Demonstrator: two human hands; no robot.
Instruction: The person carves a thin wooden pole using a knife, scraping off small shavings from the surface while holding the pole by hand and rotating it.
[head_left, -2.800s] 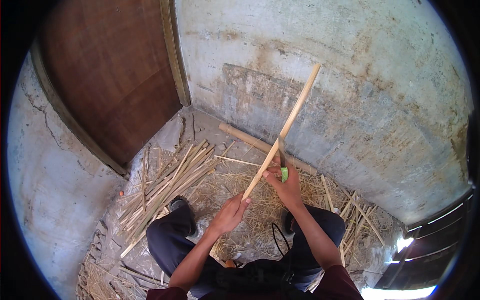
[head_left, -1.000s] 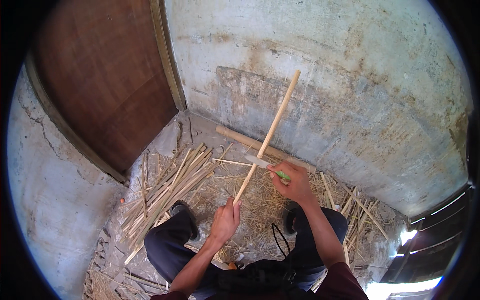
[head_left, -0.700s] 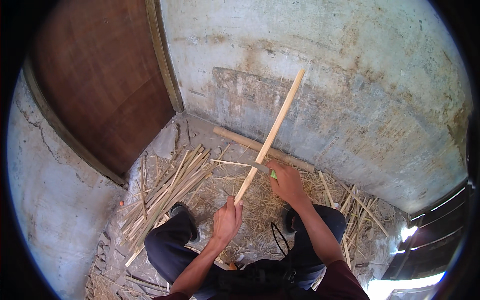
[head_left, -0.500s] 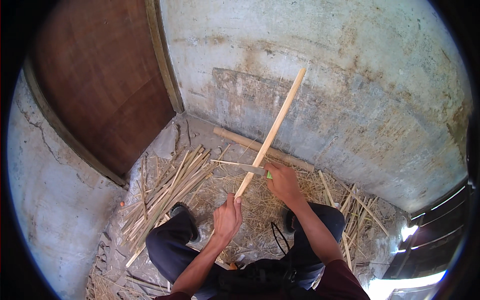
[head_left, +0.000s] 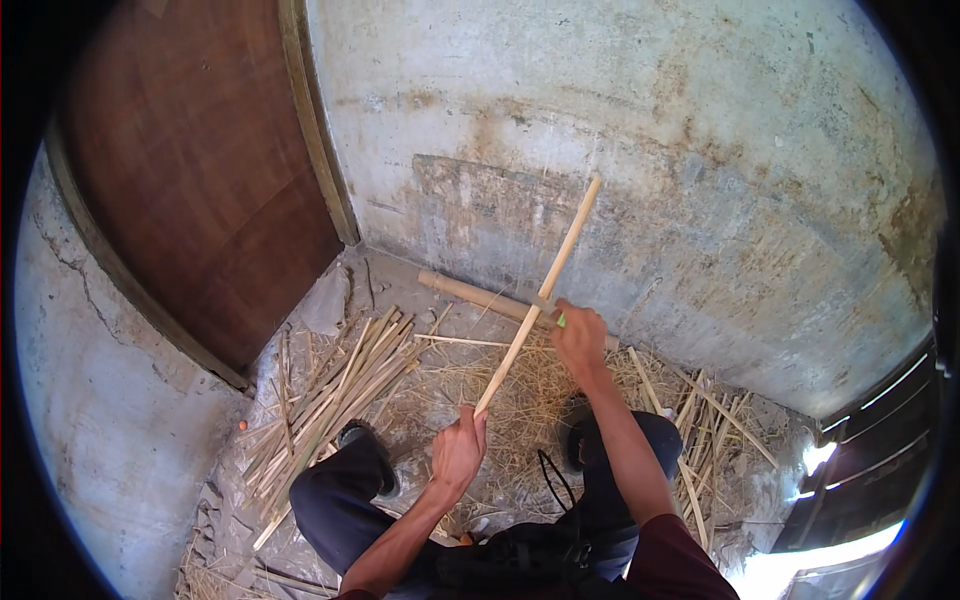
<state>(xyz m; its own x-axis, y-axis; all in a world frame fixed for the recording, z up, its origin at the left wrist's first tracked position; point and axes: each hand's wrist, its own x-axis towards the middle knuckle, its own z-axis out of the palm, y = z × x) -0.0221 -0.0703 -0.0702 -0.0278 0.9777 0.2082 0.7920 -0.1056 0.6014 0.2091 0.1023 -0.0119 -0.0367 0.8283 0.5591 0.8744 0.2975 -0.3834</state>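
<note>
With fingers closed around its near end, a left hand (head_left: pixel 459 450) holds out a pale stick (head_left: pixel 568 246), while the right hand (head_left: pixel 579 338) grasps a green-handled knife (head_left: pixel 544 304), its blade set across the wood about midway along. The stick is held in front of the body, beyond the bent legs (head_left: pixel 345 490) and over loose straw (head_left: pixel 530 385); in view it crosses a pole (head_left: pixel 465 290) lying near the foot of the wall (head_left: pixel 700 200). Shaving it well would seem to call for a firm left grip, a shallow blade angle and light, even strokes along the grain, the edge well clear of the holding fingers and the legs; too deep a bite could notch or split the wood. The long axis runs away from the body and slants to the right, from the left hand to a free far end that points toward the wall. Whether that tip touches the wall cannot be told. Well apart, to the left of the stick, lies a pile of strips (head_left: pixel 340 390), most of them slanting much the same way.
</note>
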